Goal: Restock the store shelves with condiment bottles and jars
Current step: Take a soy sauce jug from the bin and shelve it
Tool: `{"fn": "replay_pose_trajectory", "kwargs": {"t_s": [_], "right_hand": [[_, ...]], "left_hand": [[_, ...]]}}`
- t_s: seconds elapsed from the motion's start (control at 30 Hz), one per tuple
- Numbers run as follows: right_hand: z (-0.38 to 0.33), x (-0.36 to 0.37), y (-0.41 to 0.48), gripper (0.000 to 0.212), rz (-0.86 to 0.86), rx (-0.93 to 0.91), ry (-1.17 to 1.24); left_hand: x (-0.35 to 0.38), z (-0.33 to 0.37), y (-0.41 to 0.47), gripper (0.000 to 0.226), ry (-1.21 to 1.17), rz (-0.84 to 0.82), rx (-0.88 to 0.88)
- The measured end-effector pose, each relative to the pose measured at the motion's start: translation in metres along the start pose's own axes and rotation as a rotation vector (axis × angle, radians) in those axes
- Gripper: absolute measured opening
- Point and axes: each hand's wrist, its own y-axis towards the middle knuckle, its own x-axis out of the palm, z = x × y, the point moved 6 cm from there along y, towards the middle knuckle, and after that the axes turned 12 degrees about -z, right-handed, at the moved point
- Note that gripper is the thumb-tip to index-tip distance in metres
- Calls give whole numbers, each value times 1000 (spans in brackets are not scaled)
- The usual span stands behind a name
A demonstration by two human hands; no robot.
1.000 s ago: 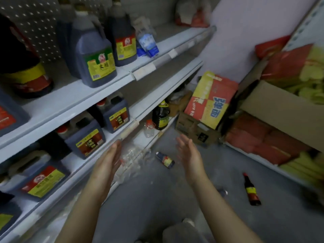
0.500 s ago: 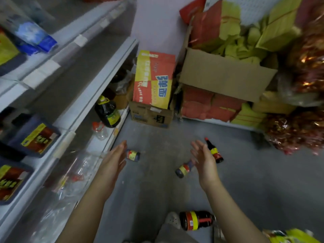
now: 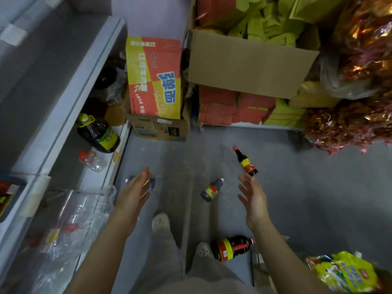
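While both arms reach out over the grey concrete floor [image 3: 307, 198], the left hand [image 3: 132, 194] and the right hand [image 3: 253, 200] are spread with straight fingers, palms turned toward each other, gripping nothing. Four bottles lie on their sides on that floor. The slim dark glass bottle with a red cap and yellow-red label [image 3: 246, 162] lies just past the right fingertips, its long axis diagonal, cap pointing away and to the left. Between the hands, the squat dark bottle with a yellow and red label [image 3: 211, 189] lies diagonally the other way, its neck aimed away and to the right. A small dark bottle [image 3: 152, 182] is mostly hidden behind the left fingers; its direction cannot be told. Near the pale shoes [image 3: 161, 222], the large dark bottle with a red and yellow band [image 3: 231, 248] lies almost crosswise, red cap to the right. On the bottom tier of the white metal shelf [image 3: 70, 102] at left, a dark jug with a yellow cap and handle [image 3: 97, 134] stands upright, a clear plastic jug with a red cap [image 3: 91, 160] just beside it. A red and yellow printed carton [image 3: 154, 77] leans against the far wall.
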Motion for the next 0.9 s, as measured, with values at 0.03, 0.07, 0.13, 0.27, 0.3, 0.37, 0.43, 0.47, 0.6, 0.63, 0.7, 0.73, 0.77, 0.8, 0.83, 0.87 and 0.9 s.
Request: {"fn": "replay_pose_trajectory", "kwargs": {"t_s": [0.03,0.07,0.13,0.27,0.3,0.37,0.43,0.47,0.6,0.63,0.7,0.73,0.77,0.8,0.83,0.87,0.9], "right_hand": [[3,3,7,38,13,15,-11],[5,6,15,38,29,30,-20],[7,14,29,38,68,54,-41],[17,26,58,38,151,106,-53],[23,29,69,37,167,128,-54],[44,30,96,38,196,196,-64],[67,28,119,39,222,272,-71],[82,24,133,39,248,308,-65],[168,1,218,39,324,421,-39],[193,-5,243,40,334,451,-44],[251,-23,305,42,328,480,-84],[282,-36,336,44,341,496,-113],[310,-48,365,46,348,507,-136],[344,-63,400,48,357,504,-140],[364,-76,426,51,368,501,-139],[392,-90,455,54,377,503,-143],[419,-105,478,57,383,506,-157]], "left_hand": [[-1,0,12,21,-1,-11,-11],[0,2,25,27,5,-33,-28],[4,2,53,41,42,-85,-83],[6,-6,116,47,191,-187,-226],[6,-9,134,48,221,-211,-254],[6,-19,171,47,267,-229,-296],[5,-33,203,44,283,-205,-325],[6,-44,222,43,287,-203,-334],[29,-122,315,42,455,-315,-344],[38,-148,340,44,507,-355,-361],[56,-219,403,49,547,-393,-383],[64,-260,433,53,561,-396,-392],[72,-298,461,58,591,-409,-407],[81,-343,493,63,618,-452,-395],[92,-372,516,69,639,-499,-390],[103,-407,543,75,645,-538,-377],[113,-442,567,82,664,-570,-371]]}}
